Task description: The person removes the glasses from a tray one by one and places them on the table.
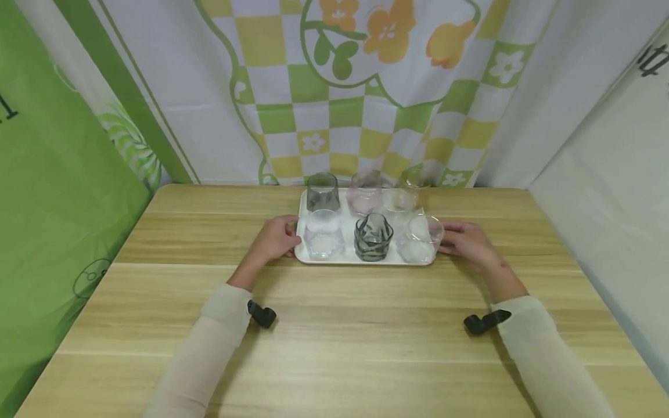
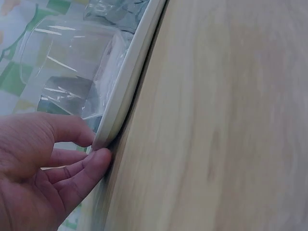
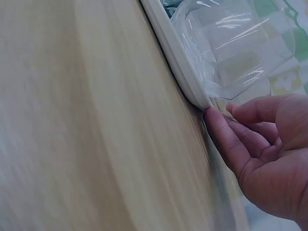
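Observation:
A white tray (image 1: 349, 261) holding several glasses stands near the table's back edge. In its back row are a grey glass (image 1: 323, 194), a pinkish one (image 1: 364, 194) and a clear one; in front, a dark ribbed glass (image 1: 373, 238) stands between two clear ones. My left hand (image 1: 274, 238) pinches the tray's left end; in the left wrist view its thumb and fingers (image 2: 103, 159) meet at the tray's rim (image 2: 120, 103). At the right end my right hand (image 1: 467, 244) pinches the rim, its fingertips partly behind a clear glass (image 3: 240, 53) in the right wrist view.
The wooden table (image 1: 366, 348) extends in front of the tray and to both sides. Behind it hangs a checked, flowered curtain (image 1: 308, 116). A green cloth (image 1: 63, 174) is on the left, and a pale cloth (image 1: 617, 151) on the right. Each sleeve carries a small black device.

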Motion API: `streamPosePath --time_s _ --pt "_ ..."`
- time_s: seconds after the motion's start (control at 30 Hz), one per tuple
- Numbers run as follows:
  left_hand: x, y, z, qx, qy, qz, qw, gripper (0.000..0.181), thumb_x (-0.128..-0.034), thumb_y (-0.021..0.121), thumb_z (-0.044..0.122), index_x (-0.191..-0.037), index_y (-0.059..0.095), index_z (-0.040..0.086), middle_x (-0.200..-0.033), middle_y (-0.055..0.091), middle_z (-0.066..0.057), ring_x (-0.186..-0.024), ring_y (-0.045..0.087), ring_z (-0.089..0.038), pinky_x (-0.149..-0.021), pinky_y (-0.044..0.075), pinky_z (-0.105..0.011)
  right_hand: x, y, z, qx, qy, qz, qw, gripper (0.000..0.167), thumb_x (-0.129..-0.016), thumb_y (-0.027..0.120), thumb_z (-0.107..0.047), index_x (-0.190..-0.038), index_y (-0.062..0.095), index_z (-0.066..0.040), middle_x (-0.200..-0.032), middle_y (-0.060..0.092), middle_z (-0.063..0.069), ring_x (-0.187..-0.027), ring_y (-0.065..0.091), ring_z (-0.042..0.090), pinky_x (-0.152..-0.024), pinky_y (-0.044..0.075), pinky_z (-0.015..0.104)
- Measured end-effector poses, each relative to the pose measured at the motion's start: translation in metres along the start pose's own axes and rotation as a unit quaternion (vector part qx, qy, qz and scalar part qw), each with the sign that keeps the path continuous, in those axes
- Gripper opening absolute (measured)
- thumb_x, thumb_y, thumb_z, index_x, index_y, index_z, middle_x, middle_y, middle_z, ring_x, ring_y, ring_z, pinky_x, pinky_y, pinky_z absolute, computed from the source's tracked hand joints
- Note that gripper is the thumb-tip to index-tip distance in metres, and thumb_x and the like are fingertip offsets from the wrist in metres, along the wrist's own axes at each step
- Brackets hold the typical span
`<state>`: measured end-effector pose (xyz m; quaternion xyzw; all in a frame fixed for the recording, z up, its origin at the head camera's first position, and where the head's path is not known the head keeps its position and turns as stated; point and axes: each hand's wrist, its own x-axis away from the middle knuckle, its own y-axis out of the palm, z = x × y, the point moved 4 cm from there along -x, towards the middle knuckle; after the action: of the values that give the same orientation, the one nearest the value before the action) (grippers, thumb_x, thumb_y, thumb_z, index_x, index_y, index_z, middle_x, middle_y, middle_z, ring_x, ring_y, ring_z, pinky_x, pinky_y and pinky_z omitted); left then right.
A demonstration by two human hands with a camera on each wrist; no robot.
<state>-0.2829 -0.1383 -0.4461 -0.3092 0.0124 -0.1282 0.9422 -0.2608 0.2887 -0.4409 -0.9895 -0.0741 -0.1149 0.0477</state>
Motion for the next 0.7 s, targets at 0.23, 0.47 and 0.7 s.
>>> streamPosePath --time_s 0.23,0.47,0.7 --pt "0.006 -0.01 -0.007 0.02 -0.014 0.002 0.9997 0.06 -0.0911 0.065 -0.005 -0.147 0.045 -0.011 -0.084 0.066 -0.016 -0.054 0.066 -0.019 -0.054 0.063 -0.032 -0.001 0.014 -0.002 0.021 -0.006 -0.016 0.9996 0.048 -0.106 0.05 -0.003 -0.147 0.037 0.02 -0.147 0.04 0.039 -0.102 0.067 0.008 -0.096 0.056 0.027" --pt "0.006 -0.011 -0.012 0.019 -0.023 0.01 0.9995 0.061 -0.0905 0.067 -0.003 -0.148 0.046 -0.008 -0.086 0.066 -0.016 -0.056 0.067 -0.02 -0.055 0.063 -0.033 0.002 0.017 -0.005 0.041 -0.031 -0.027 0.9983 0.05 -0.111 0.044 -0.016 -0.148 0.038 0.017 -0.147 0.042 0.038 -0.113 0.065 0.014 -0.096 0.056 0.028" --pt "0.005 -0.009 -0.015 0.03 -0.023 0.016 0.9991 0.061 -0.0905 0.068 -0.001 -0.148 0.047 -0.006 -0.086 0.066 -0.015 -0.057 0.066 -0.022 -0.056 0.063 -0.034 0.009 0.018 -0.011 0.103 -0.055 -0.014 0.993 0.064 -0.112 0.038 -0.041 -0.152 0.038 0.009 -0.151 0.043 0.031 -0.135 0.048 0.041 -0.106 0.051 0.036"
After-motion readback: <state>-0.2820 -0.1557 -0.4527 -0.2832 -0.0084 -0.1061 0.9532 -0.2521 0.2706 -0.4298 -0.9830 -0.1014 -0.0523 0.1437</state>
